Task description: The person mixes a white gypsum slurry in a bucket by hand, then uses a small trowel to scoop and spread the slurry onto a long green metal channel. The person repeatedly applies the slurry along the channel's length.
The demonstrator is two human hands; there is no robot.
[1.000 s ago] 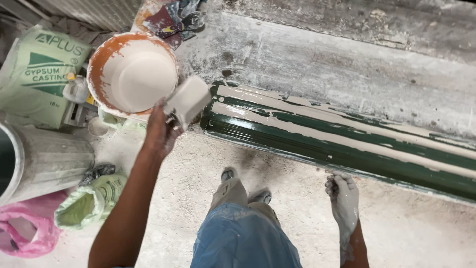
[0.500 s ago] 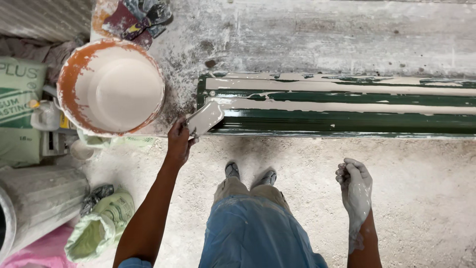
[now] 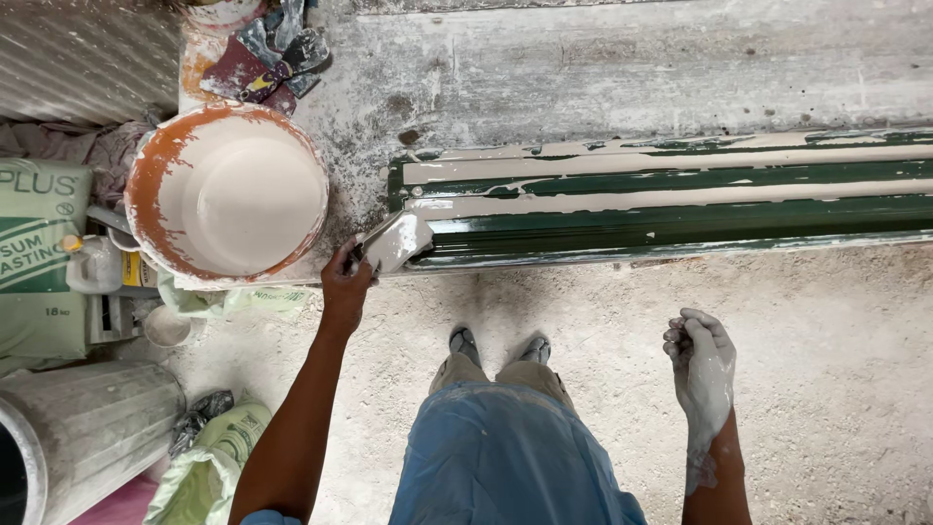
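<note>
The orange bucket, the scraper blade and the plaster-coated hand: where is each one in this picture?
orange bucket [image 3: 146, 185]: head view, on its orange inner wall, left side.
scraper blade [image 3: 397, 241]: head view, on the flat plaster-smeared face, held by the left hand [image 3: 345, 287].
right hand [image 3: 705, 365]: head view, on the white-coated back of the hand.

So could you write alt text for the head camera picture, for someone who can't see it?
Seen from above, a person's left hand presses a plaster-coated scraper against the end of a long green mould streaked with white plaster on a workbench. An orange bucket of white plaster sits beside it, and the plaster-caked right hand hangs empty over the concrete floor.
</note>
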